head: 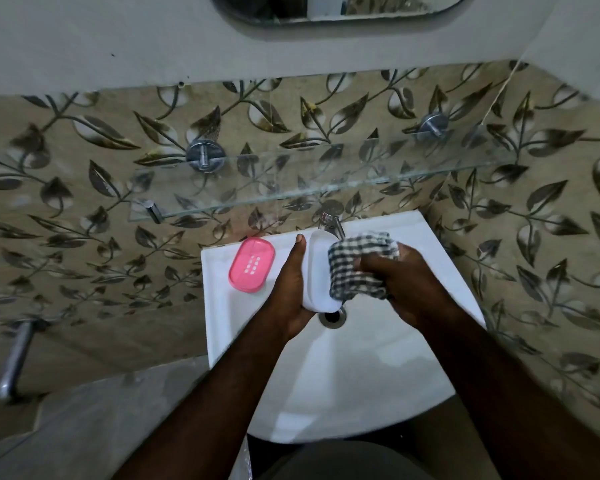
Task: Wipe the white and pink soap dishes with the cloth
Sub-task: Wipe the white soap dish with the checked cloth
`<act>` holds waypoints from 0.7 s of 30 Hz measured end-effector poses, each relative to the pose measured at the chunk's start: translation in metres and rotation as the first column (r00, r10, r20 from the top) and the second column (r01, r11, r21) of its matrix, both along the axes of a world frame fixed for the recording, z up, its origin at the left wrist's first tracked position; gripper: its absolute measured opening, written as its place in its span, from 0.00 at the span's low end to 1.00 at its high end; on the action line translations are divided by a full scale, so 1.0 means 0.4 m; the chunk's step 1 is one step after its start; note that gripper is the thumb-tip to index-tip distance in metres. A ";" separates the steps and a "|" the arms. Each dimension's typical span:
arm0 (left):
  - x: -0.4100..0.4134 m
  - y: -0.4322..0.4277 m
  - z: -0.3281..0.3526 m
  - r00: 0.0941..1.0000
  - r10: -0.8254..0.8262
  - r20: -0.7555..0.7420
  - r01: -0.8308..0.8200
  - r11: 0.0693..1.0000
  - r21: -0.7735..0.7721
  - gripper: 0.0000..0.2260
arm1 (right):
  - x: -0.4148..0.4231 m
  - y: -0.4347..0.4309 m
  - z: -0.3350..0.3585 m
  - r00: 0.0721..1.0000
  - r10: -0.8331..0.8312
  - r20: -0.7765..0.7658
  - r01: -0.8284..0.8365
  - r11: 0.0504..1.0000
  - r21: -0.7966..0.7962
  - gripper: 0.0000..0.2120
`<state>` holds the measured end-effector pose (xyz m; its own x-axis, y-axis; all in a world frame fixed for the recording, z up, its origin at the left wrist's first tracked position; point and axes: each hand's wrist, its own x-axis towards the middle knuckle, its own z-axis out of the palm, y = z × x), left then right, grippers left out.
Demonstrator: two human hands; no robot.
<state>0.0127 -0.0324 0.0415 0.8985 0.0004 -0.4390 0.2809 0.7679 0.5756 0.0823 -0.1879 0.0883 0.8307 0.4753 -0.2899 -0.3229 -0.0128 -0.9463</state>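
Note:
My left hand (288, 289) holds the white soap dish (317, 271) upright on its long edge above the basin, fingers hidden behind it. My right hand (406, 282) grips a bunched black-and-white checked cloth (355, 268) and presses it against the dish's inner face. The pink soap dish (252, 265), with drain slots in its middle, lies flat on the left rim of the white sink (222, 306), a little left of my left hand.
A chrome tap (331, 220) stands at the back of the sink just behind the white dish. The drain (332, 317) lies below my hands. A glass shelf (291, 188) juts out from the leaf-patterned tiled wall above. A metal handle (14, 362) sticks out at lower left.

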 end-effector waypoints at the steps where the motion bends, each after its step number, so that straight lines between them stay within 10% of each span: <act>1: -0.003 0.001 -0.004 1.000 0.012 0.009 -0.012 1.000 -0.006 0.34 | 0.005 0.003 0.017 0.997 -0.013 0.072 0.011 0.999 0.030 0.15; 7: 0.004 -0.026 0.004 0.994 0.045 0.099 -0.044 0.999 -0.011 0.26 | -0.057 0.081 0.017 0.726 0.214 0.654 0.105 0.905 -0.412 0.16; 12: 0.003 -0.018 0.000 0.996 0.072 0.056 -0.067 0.995 -0.078 0.25 | -0.083 0.118 -0.009 0.495 0.181 0.850 0.193 0.931 -0.311 0.13; 15: -0.004 -0.007 -0.008 0.996 0.087 0.023 -0.084 0.990 -0.111 0.30 | -0.073 0.115 -0.009 0.304 0.487 0.819 0.076 0.844 -0.530 0.10; 18: -0.012 0.008 -0.015 0.998 0.067 0.002 -0.066 0.984 -0.165 0.34 | -0.051 0.081 -0.013 0.329 0.634 0.700 -0.247 0.773 -0.584 0.16; 21: -0.005 0.010 -0.015 0.996 0.090 -0.005 -0.090 0.982 -0.166 0.33 | -0.052 0.077 -0.030 0.277 0.690 0.669 -0.170 0.720 -0.673 0.24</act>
<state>0.0108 -0.0283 0.0356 0.8992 0.0086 -0.4374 0.2051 0.8748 0.4389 0.0614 -0.1572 0.0764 0.4236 0.8944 0.1439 0.8076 -0.3008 -0.5073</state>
